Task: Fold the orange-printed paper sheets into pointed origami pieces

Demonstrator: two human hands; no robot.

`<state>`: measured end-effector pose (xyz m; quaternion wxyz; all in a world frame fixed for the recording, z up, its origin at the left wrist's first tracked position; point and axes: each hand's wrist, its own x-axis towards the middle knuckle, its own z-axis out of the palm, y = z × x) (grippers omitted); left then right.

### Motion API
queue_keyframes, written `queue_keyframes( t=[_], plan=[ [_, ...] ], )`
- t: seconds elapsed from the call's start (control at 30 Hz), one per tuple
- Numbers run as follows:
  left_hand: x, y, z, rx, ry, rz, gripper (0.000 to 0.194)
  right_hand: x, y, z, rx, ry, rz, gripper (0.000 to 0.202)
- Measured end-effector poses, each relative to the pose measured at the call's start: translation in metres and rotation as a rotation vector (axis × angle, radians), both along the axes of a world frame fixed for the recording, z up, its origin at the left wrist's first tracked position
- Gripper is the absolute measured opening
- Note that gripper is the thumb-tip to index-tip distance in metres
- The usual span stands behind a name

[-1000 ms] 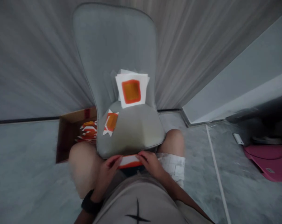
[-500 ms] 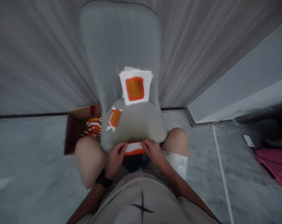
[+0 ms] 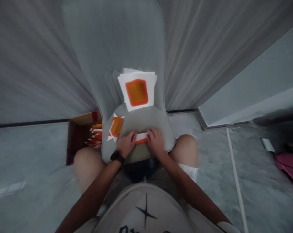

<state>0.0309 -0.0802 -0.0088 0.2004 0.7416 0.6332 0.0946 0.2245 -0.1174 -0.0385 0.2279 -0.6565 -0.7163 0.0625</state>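
— Fingers?
— Left hand (image 3: pixel 126 144) and right hand (image 3: pixel 156 141): each pinching one end of a folded paper strip (image 3: pixel 142 138), white and orange.
— Location?
— Over the near part of the grey chair seat (image 3: pixel 143 118); contact blurred, cannot be confirmed.
— Beyond?
— Folded piece (image 3: pixel 116 126), left on the seat. Square sheets (image 3: pixel 137 92), stacked, far, by the backrest (image 3: pixel 114 35). Carton (image 3: pixel 72 140), left, on floor, holding more orange-and-white pieces (image 3: pixel 96 136).
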Motion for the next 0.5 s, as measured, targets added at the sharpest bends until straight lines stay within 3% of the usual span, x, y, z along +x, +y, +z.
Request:
queue_keyframes(
  t=[0.13,0.37,0.5],
  plan=[
    [0.0,0.003,-0.001,-0.023,0.067,-0.012,0.042,-0.008,-0.02,-0.013,0.071,-0.017,0.152,0.041],
    [0.001,0.009,0.003,-0.043,0.096,0.001,0.043,-0.009,-0.024,-0.017,0.039,-0.003,0.15,0.043],
    [-0.004,0.002,-0.001,0.065,0.005,0.054,0.04,-0.01,-0.025,-0.019,0.042,-0.018,0.155,0.045]
  ],
)
